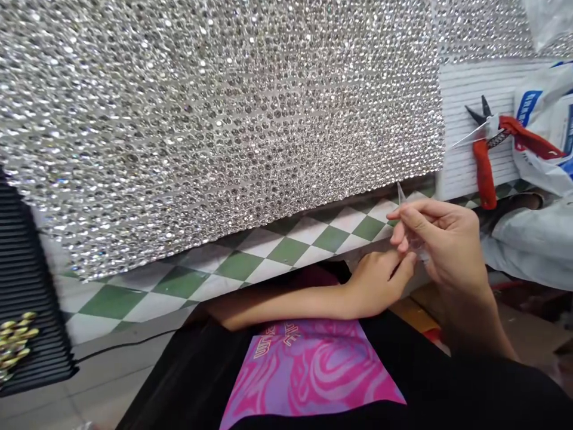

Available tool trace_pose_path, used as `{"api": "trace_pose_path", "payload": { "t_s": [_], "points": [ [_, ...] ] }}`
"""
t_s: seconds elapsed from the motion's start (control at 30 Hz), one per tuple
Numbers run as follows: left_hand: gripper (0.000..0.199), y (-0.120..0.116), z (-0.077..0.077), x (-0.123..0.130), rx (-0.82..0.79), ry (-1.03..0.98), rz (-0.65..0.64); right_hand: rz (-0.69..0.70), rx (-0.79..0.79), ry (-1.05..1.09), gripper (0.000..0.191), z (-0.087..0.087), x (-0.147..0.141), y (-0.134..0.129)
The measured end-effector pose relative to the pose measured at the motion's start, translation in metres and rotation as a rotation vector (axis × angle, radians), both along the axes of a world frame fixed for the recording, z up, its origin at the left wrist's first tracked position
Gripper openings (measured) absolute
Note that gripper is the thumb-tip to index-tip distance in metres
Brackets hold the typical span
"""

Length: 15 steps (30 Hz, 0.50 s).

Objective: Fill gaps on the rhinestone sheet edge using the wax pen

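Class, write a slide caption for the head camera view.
Right hand pinches a clear pointed piece near the left hand, beside the edge of a glittering studded sheet.

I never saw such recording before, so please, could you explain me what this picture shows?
There is no robot: a camera on a person's head looks down at their bare hands. Rows of shiny, bead-like pieces cover much of the surface, above a green-and-white checked covering. To the right, red-handled pliers lie by a plastic bag; at far left are gold pieces. The right hand pinches something clear and pointed. The left hand is close beside it; whether it grips anything is unclear.
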<state>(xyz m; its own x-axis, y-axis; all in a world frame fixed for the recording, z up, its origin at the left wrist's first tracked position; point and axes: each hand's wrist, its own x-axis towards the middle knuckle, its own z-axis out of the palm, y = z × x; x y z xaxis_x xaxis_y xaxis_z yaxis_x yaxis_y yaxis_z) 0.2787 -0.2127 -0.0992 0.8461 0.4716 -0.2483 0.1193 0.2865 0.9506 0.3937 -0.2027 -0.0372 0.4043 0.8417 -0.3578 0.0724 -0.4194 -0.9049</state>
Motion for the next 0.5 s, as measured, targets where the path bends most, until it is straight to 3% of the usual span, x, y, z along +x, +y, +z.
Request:
{"api": "trace_pose_path", "payload": {
  "t_s": [0.5],
  "points": [
    [0.024,0.0020,-0.0017,0.0035,-0.066,-0.015,-0.005,0.018,-0.067,-0.094,0.023,0.0010,-0.0042,0.0043]
  ]
}}
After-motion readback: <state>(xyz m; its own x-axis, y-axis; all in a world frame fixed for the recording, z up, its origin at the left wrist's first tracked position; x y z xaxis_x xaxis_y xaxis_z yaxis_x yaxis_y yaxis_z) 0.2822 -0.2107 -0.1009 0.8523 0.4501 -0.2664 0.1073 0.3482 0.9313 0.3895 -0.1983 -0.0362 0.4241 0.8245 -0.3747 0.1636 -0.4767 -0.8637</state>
